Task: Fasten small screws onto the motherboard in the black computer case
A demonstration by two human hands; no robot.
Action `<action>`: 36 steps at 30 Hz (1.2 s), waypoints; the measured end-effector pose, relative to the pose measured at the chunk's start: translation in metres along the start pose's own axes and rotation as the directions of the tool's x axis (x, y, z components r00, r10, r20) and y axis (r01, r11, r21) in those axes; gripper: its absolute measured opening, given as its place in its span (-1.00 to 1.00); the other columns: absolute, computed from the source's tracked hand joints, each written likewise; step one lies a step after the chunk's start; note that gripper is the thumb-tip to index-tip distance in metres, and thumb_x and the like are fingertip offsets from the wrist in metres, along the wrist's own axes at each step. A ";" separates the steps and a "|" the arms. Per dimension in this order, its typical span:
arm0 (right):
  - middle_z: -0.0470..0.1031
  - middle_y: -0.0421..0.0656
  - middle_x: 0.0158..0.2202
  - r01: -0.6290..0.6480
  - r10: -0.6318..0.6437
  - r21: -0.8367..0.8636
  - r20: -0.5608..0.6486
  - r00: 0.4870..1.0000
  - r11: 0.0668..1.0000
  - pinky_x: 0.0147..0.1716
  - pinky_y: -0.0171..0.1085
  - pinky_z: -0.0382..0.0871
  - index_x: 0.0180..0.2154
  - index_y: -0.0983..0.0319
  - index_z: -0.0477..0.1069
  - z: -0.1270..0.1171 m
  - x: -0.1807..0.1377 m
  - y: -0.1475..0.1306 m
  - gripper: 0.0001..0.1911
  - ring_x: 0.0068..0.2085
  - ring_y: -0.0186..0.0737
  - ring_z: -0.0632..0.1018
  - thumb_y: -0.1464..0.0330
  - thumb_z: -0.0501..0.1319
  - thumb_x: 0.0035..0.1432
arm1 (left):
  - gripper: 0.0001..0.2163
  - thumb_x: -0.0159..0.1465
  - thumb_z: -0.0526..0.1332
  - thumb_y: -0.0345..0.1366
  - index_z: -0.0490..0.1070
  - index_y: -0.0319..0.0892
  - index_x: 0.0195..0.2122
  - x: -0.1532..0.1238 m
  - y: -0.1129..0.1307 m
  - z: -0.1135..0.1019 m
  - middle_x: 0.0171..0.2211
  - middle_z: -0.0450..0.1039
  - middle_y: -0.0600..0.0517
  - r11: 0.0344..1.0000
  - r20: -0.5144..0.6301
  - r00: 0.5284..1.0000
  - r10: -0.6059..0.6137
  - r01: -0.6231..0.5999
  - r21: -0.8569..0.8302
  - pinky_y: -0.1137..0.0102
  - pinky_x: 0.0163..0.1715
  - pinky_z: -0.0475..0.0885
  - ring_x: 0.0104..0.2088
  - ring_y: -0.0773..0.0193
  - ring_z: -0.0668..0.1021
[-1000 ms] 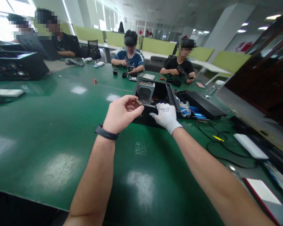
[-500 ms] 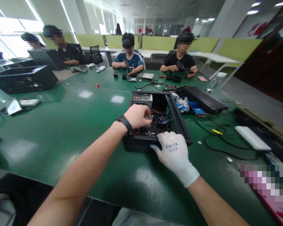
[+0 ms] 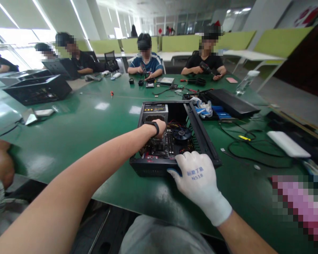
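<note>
An opened black computer case [image 3: 151,170] lies in front of me on the green table. Inside it I see a power supply [image 3: 155,110] at the far left, a round black fan [image 3: 182,134] and a motherboard [image 3: 159,146]. My bare left hand [image 3: 161,127], a black band at its wrist, reaches into the case beside the power supply. Its fingers are curled downward, and whatever sits between them is hidden. My right hand [image 3: 196,170], in a white glove, grips the near rim of the case, thumb outside and fingers over the top.
Cables [image 3: 243,148] and a white flat box [image 3: 288,144] lie to the right. Beyond the case are a glove [image 3: 202,107], a black panel [image 3: 234,102] and a bottle [image 3: 247,83]. Co-workers sit across the table; another person's arm [image 3: 0,158] shows at left.
My left hand has gone deeper into the case, toward the power supply; the small flat piece seen in its pinch is now hidden. My right hand still grips the rim. The view has shifted slightly.
</note>
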State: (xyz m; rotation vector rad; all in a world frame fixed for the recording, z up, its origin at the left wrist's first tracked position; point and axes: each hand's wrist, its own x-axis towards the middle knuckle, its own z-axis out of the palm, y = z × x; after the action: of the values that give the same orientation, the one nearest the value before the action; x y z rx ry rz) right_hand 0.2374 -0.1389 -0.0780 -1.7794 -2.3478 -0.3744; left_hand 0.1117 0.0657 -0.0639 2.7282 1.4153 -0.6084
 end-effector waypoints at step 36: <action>0.38 -0.07 -0.37 -0.008 0.008 0.046 0.006 1.000 0.999 -0.36 -0.13 -0.10 -0.29 0.13 0.37 0.002 -0.003 0.000 -0.73 -0.31 -0.03 0.32 0.08 0.16 0.15 | -0.46 -0.14 0.47 -0.27 0.56 -0.29 -0.07 0.037 -0.005 0.027 -0.13 0.58 -0.26 0.996 0.104 0.991 -0.090 0.087 0.030 0.36 -0.14 0.51 -0.12 0.00 0.61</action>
State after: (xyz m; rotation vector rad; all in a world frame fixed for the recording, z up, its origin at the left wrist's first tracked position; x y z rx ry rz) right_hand 0.2382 -0.1407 -0.0811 -1.7706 -2.3326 -0.3116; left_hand 0.1181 0.0933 -0.1006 2.6203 1.5201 -0.7676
